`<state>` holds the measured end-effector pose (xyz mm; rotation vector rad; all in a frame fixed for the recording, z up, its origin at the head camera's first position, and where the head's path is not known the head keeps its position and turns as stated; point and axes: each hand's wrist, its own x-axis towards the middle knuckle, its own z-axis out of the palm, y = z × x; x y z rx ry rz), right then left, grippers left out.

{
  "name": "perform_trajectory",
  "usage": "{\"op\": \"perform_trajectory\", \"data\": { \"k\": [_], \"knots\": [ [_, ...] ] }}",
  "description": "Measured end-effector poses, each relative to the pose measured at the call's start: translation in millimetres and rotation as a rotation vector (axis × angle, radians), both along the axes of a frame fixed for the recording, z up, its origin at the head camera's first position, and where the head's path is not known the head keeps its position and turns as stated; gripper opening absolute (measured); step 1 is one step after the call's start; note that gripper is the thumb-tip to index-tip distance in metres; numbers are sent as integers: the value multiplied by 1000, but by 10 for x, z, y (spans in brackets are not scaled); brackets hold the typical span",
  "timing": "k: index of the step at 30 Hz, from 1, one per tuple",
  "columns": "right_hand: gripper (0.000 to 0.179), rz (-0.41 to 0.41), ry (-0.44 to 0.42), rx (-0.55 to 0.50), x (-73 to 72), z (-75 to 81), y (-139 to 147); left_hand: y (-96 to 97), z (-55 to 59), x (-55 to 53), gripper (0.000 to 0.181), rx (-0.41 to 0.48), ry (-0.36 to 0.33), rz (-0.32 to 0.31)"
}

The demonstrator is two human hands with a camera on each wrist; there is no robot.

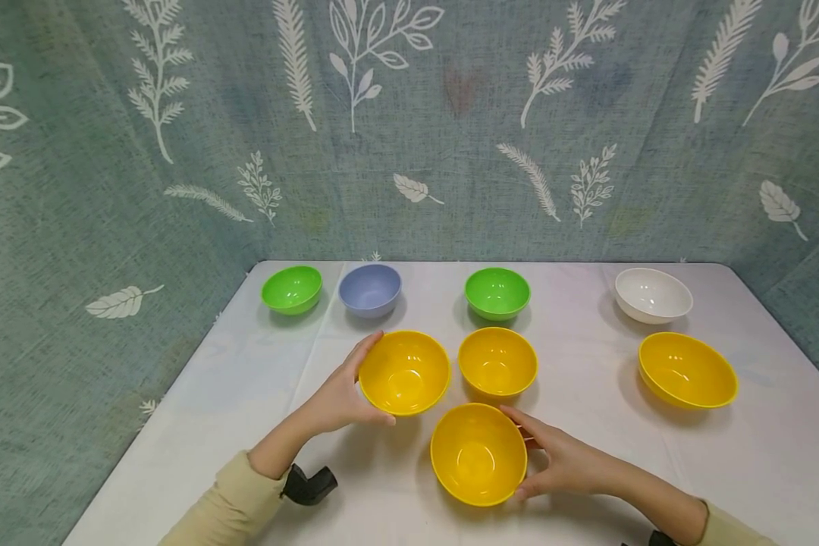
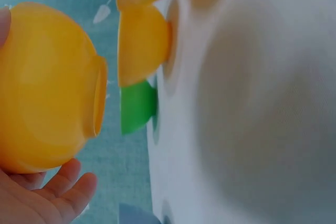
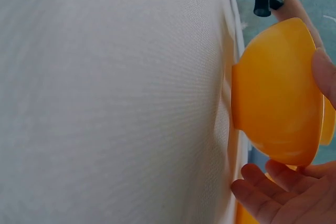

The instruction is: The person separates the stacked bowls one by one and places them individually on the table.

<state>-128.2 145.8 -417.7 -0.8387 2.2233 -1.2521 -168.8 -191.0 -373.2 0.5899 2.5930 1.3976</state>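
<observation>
My left hand (image 1: 341,394) grips a yellow bowl (image 1: 406,373) by its side. In the left wrist view this yellow bowl (image 2: 47,87) is held up off the table, its foot ring facing the cloth. At the front, my right hand (image 1: 563,459) has thumb and fingers around the right side of a second yellow bowl (image 1: 478,455). The right wrist view shows that yellow bowl (image 3: 278,93) upright with its base at or just above the cloth; I cannot tell which. Behind it stands a third yellow bowl (image 1: 497,362), touched by neither hand.
Along the back stand a green bowl (image 1: 292,290), a blue bowl (image 1: 371,291), another green bowl (image 1: 497,294) and a white bowl (image 1: 653,296). Another yellow bowl (image 1: 687,371) sits at the right. A leaf-patterned curtain (image 1: 409,152) encloses the white-covered table (image 1: 232,394).
</observation>
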Motion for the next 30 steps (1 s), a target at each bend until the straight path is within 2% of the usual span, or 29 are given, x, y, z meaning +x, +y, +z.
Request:
{"op": "perform_trajectory", "data": {
  "k": [14, 30],
  "knots": [
    [96, 1, 6, 11, -3, 9, -3, -214, -145, -139, 114, 3, -74, 132],
    [96, -5, 0, 26, 4, 12, -2, -396, -269, -244, 116, 0, -153, 217]
  ]
}}
